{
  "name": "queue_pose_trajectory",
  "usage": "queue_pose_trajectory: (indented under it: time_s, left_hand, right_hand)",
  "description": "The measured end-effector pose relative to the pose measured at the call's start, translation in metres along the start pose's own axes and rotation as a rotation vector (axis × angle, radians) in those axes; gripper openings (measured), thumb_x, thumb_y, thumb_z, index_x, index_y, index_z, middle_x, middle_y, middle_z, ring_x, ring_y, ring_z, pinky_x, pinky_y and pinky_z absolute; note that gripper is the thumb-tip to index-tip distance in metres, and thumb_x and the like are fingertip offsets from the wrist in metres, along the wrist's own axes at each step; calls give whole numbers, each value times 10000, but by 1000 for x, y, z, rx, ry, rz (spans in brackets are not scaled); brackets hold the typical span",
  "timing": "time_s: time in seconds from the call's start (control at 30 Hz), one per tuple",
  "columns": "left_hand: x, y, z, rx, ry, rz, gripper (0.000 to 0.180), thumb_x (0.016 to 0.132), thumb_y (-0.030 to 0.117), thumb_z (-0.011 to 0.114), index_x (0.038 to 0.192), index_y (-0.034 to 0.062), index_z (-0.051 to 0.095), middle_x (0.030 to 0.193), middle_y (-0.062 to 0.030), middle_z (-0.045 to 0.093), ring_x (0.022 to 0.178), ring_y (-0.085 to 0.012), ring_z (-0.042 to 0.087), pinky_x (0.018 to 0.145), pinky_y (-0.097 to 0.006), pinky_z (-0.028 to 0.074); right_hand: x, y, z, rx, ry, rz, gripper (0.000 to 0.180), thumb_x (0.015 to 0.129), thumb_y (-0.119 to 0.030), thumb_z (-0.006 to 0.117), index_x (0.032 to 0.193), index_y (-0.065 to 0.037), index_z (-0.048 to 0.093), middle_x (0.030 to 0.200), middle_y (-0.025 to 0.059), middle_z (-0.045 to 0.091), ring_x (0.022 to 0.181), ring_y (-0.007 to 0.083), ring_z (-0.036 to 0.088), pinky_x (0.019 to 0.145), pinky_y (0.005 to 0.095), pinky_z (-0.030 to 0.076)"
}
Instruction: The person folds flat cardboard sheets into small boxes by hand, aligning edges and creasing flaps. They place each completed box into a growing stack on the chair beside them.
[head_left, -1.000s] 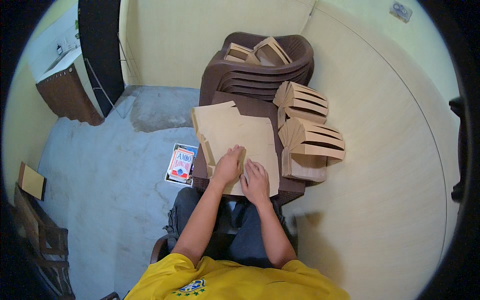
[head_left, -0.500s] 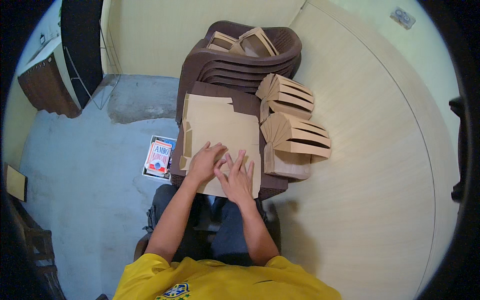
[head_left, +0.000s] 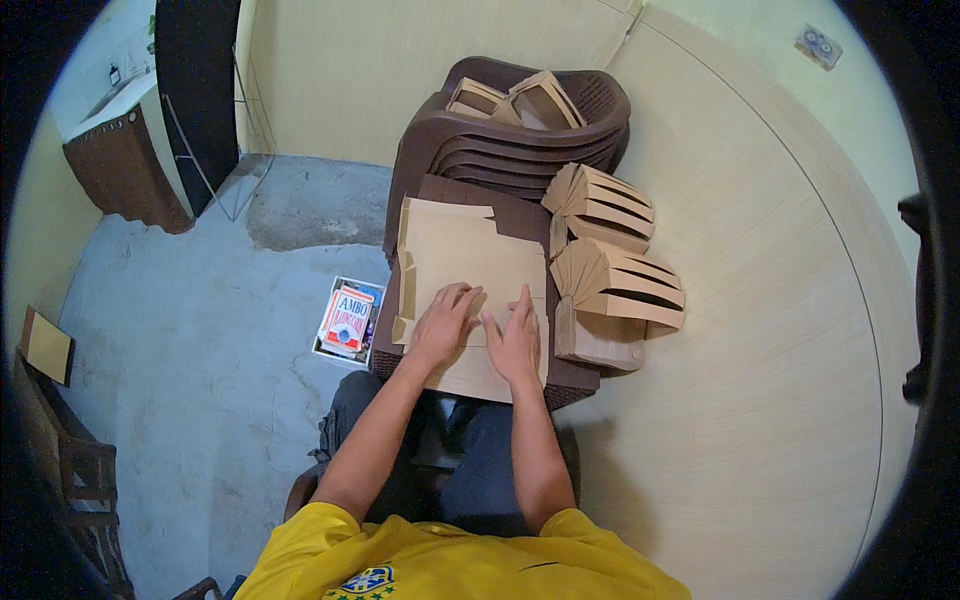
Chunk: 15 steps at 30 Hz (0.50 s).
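Observation:
A flat, die-cut brown cardboard sheet (head_left: 460,235), with creases and cut flaps along its left side, lies on the seat of a stack of brown chairs (head_left: 430,140) in front of me. My left hand (head_left: 445,325) rests on the lower middle of the sheet, its fingers stretched out toward the right. Close beside it, my right hand (head_left: 514,338) lies on the sheet nearer the right edge, fingers spread and pointing away from me. Neither hand grips anything. Whatever lies beneath the palms is hidden.
Two fanned bundles of folded cardboard, a far one (head_left: 610,208) and a near one (head_left: 625,282), lean along the right of the seat. Folded cardboard pieces (head_left: 545,100) sit on the chairs' top. A white box (head_left: 318,352) holding a red-and-white card pack (head_left: 348,320) stands on the floor.
The whole view has shifted, so the scene sits farther right. My hands, crossed close together before, have moved apart a little, and the right hand has slid rightward on the sheet.

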<state>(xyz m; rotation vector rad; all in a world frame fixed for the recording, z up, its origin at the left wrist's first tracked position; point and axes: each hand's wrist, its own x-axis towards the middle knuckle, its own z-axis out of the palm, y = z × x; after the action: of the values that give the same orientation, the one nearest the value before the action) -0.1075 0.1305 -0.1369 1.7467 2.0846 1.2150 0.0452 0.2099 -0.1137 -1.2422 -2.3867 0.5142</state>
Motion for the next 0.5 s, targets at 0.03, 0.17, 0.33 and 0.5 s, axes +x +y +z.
queue_pose_trajectory:
  time_s: [0.03,0.17,0.33,0.5]
  left_hand:
    - [0,2,1,47,4,-4,633,952,219,788,1522,63,562,1523,-173,560,1459,-391,500,1212,-485,452]
    - [1,10,-2,121,33,-23,843,842,367,889,1529,30,535,1501,-188,571,1440,-398,514,1215,-493,448]
    - [15,16,-14,76,-63,-123,1083,689,443,975,1565,25,494,1491,-194,572,1405,-401,532,1210,-501,445]
    - [17,14,-14,53,20,-149,1165,670,396,968,1618,-16,431,1454,-187,588,1408,-413,513,1207,-501,438]
  right_hand:
    - [10,0,2,51,82,41,918,1036,-441,676,1677,55,245,1565,333,526,1454,433,523,1195,555,387]
    - [37,-6,3,-29,117,171,785,1024,-405,669,1619,39,417,1377,297,668,1228,418,686,1078,509,506]
    - [55,-8,-21,277,-80,383,561,1037,-464,630,1327,9,714,1326,242,728,1255,405,691,1061,499,529]
    - [44,-21,-1,317,31,-26,456,1075,-382,604,1125,24,805,1142,222,769,1126,396,712,1001,474,540]
